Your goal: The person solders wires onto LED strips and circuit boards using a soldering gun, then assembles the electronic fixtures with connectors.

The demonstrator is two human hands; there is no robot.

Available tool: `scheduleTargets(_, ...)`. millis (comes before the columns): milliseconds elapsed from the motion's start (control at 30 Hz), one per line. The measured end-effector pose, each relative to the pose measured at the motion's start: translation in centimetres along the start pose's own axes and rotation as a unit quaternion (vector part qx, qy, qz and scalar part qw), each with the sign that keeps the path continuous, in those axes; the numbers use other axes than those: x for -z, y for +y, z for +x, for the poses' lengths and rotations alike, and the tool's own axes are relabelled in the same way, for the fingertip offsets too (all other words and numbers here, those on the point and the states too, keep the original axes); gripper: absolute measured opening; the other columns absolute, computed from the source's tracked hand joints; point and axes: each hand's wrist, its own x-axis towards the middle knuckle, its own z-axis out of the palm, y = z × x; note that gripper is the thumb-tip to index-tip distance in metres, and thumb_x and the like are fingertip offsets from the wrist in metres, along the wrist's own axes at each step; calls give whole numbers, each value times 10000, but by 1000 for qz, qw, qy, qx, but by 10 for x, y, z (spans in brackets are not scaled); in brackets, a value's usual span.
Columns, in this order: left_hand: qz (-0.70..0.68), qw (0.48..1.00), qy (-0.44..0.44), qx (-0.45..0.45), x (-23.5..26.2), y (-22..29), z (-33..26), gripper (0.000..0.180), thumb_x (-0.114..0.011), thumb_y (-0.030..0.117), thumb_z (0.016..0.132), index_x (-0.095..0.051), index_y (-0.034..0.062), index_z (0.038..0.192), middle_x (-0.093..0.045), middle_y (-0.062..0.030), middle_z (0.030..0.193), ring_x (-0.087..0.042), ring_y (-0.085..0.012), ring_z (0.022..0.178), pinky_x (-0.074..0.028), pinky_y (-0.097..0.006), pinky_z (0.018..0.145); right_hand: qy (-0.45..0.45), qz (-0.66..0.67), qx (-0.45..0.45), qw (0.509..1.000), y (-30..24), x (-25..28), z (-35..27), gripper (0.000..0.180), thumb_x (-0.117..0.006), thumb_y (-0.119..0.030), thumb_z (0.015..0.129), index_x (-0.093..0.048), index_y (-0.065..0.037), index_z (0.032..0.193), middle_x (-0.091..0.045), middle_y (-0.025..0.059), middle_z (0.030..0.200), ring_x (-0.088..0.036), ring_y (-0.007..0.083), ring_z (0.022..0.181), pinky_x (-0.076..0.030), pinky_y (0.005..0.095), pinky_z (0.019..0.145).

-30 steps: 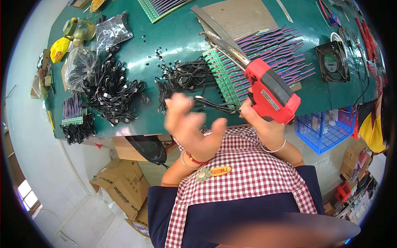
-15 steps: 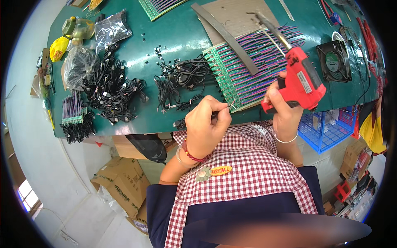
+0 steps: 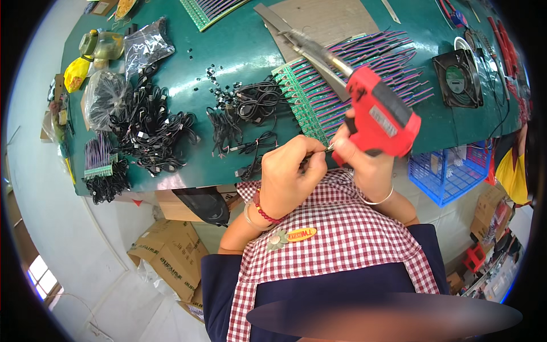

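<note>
Head view: green desk (image 3: pixel 233 48) stands above pale floor (image 3: pixel 139 310); left hand (image 3: pixel 290 171) pinches a wire (image 3: pixel 327 149), right hand (image 3: pixel 369 171) grips red gun (image 3: pixel 373 114).

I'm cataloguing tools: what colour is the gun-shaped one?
The gun-shaped tool is mostly red, partly black; best in the head view.

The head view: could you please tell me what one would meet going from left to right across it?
Yellow bag, large pile of black cables, left hand, right hand holding a red gun-shaped tool, black fan, red cables at the far right.
</note>
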Motion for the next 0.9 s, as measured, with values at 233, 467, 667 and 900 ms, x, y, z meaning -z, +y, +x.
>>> scheduleTargets(233, -198, 952, -25, 234, 3, -2, 0, 54, -540, 37, 867, -545, -9, 841, -541, 25, 648, -438, -14, 538, -342, -175, 473, -33, 21, 21, 999, -1, 4, 7, 197, -622, -21, 822, -569, 4, 1010, -595, 39, 867, -553, 91, 753, -455, 238, 648)
scheduleTargets(467, -106, 981, -21, 163, -3, -3, 1, 53, -591, 10, 824, -550, -15, 846, -555, 10, 666, -487, -18, 582, -377, -177, 486, -35, -74, 27, 996, -2, -3, 3, 79, -628, -27, 809, -601, -13, 882, -598, 5, 759, -561, 69, 668, -461, 231, 607)
scheduleTargets(667, 76, 997, -4, 1, -4, -5, 6, 117, -645, -44, 712, -584, 10, 796, -538, -40, 667, -528, -102, 542, -430, -229, 495, 31, -1, -33, 999, 1, -5, 7, 147, -639, -8, 779, -600, 3, 921, -600, 8, 769, -571, 80, 662, -462, 234, 601)
scheduleTargets(900, 228, 973, 44, -8, 6, -21, 23, 123, -677, -9, 687, -602, 22, 779, -552, -74, 910, -549, -164, 627, -448, -281, 539, 95, 64, -34, 993, 5, 9, 4, 377, -596, -41, 822, -448, 21, 1163, -573, 78, 763, -562, 157, 678, -461, 282, 664)
